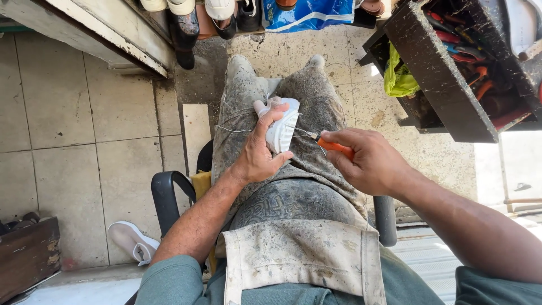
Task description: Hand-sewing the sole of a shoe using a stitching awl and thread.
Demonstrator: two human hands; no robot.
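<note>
white and ribbed at the sole, the small shoe (282,129) sits on our lap over the dirty apron (293,248), our left hand (257,155) wrapped firmly around it with the thumb pressed on the sole's edge. our right hand (367,161) is closed on an orange-handled awl (333,147), its metal tip touching the shoe's side, with thin thread (234,129) looping off to the left. another white shoe (132,242) lies on the tiled floor (84,130) beside the chair, and a tool box (468,62) stands to our right.
</note>
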